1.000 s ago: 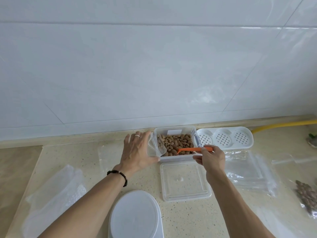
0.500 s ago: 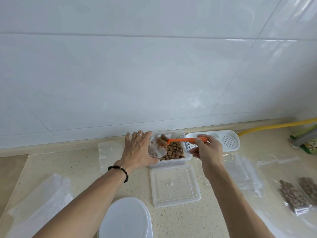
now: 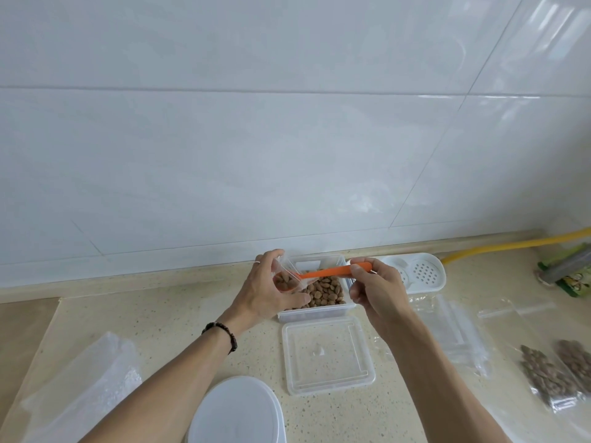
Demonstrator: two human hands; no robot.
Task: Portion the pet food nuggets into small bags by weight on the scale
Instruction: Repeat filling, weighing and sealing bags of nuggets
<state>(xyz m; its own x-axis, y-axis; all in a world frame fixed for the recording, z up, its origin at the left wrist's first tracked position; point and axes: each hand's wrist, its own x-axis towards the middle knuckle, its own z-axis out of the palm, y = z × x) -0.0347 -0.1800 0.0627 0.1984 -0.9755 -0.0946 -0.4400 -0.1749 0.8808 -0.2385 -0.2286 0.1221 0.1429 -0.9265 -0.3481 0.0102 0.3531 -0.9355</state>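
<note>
Left hand (image 3: 265, 290) grips a small clear bag (image 3: 287, 278) at the left rim of the clear food container (image 3: 316, 310), fingers curled round it — some nuggets already sit inside. Right hand (image 3: 377, 289) pinches the orange scoop (image 3: 329, 272) by its handle, bowl end reaching into the bag mouth. Brown nuggets (image 3: 323, 294) fill the container. Directly in front of the container lies its clear lid (image 3: 329, 354); front-left stands the white scale (image 3: 236, 410); far right lie two filled bags (image 3: 556, 372).

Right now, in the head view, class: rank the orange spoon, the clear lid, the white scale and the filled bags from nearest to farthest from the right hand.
1. Orange spoon: held in the right hand.
2. Clear lid: just below it.
3. Filled bags: far right.
4. White scale: bottom left, close to the bags' rank.
</note>
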